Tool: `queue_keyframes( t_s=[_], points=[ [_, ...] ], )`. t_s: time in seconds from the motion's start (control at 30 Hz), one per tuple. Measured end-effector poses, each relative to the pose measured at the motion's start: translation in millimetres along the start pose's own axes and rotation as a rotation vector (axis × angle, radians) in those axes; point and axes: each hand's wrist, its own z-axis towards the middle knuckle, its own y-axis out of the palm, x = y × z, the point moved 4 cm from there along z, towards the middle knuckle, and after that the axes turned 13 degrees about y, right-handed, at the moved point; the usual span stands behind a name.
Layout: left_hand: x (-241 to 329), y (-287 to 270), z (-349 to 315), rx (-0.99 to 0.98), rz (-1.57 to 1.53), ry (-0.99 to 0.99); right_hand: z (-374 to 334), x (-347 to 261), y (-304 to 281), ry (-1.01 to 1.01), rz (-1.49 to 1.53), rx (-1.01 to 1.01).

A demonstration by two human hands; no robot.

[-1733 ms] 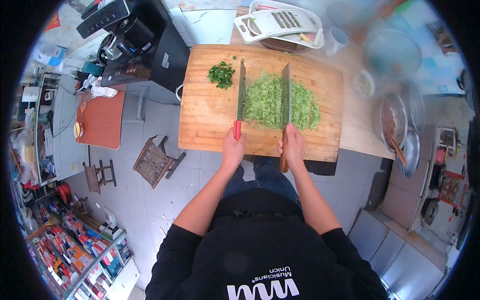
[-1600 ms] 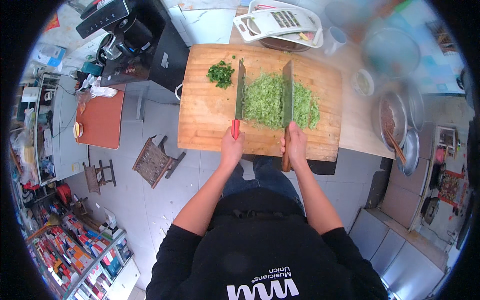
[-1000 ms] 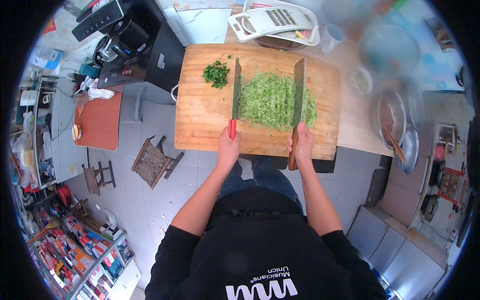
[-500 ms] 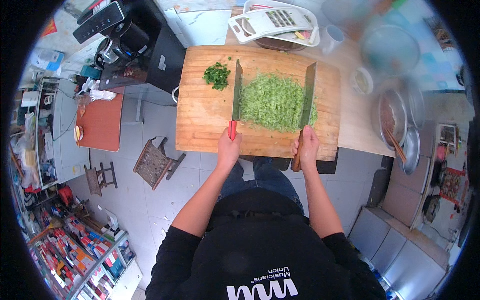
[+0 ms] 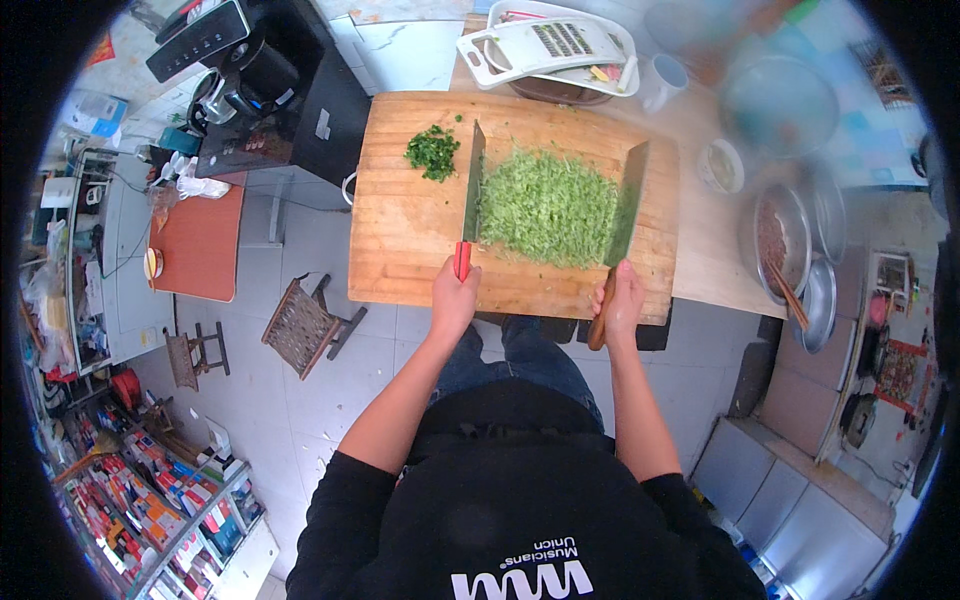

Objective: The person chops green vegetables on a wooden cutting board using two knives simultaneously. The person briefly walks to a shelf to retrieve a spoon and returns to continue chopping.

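Note:
My left hand (image 5: pixel 455 297) is closed round the red handle of a cleaver (image 5: pixel 474 185), whose blade stands on edge along the left side of a heap of shredded green vegetable (image 5: pixel 548 208). Closed on a brown wooden handle, my right hand (image 5: pixel 622 302) holds a second cleaver (image 5: pixel 630 200) at the heap's right side, its blade slanting a little. The shreds lie between the two blades on a thick wooden cutting board (image 5: pixel 400 265). A small pile of chopped dark green herbs (image 5: pixel 433 153) sits at the board's far left, apart from the left blade.
Behind the board is a white grater (image 5: pixel 560 40) over a white basket. A white cup (image 5: pixel 664 80) and small bowl (image 5: pixel 722 165) stand to the right. Farther right, a metal bowl (image 5: pixel 780 235) holds brownish food and chopsticks (image 5: pixel 790 297). A black cabinet (image 5: pixel 330 135) borders the left.
The right cleaver has shifted slightly right and toward me, its blade now beside the heap's right edge. The left cleaver stays nearly in place.

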Motion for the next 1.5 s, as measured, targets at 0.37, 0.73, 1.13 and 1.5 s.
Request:
queue_keyframes(
  t_s=[0.37,0.73,1.13,1.5],
  points=[
    [-7,1,5,0.02,-0.057,0.059,0,-2,-6,0.076,-0.007,0.034],
    [-5,2,3,0.034,-0.019,0.1,-4,-2,-14,-0.063,-0.001,0.174],
    [0,4,3,0.024,0.018,0.116,-11,19,47,0.144,-0.177,-0.132],
    [3,-1,3,0.001,0.065,0.042,-17,11,62,0.154,-0.129,-0.2]
  ],
)
